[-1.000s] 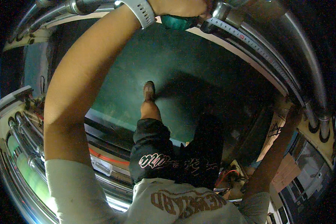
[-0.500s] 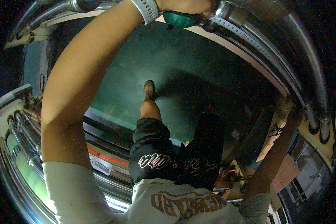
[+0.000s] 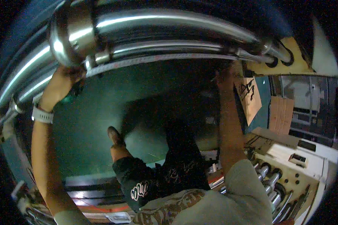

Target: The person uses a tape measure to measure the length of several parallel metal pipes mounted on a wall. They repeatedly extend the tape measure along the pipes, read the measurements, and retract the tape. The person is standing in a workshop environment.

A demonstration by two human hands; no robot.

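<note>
A tape measure is stretched along the front of a steel roller, its pale blade (image 3: 157, 59) running left to right. My left hand (image 3: 60, 85), with a light watch strap on the wrist, is closed around the dark green case (image 3: 68, 98) just below a metal collar (image 3: 73, 35). At the blade's far right end my right hand (image 3: 230, 73) is closed on the tape beside the yellowish frame plate. Shadow hides most of the right fingers.
Long polished rollers (image 3: 184, 24) cross overhead into a yellowish side plate (image 3: 285, 62). A cardboard piece with black marks (image 3: 250, 99) is at the right. A pale machine housing (image 3: 308, 157) with more rollers stands lower right. Green floor (image 3: 94, 112) lies below.
The view has swung to the right, and the rollers now run across the top. My left hand appears farther left with the case; the tape blade is still stretched between both hands.
</note>
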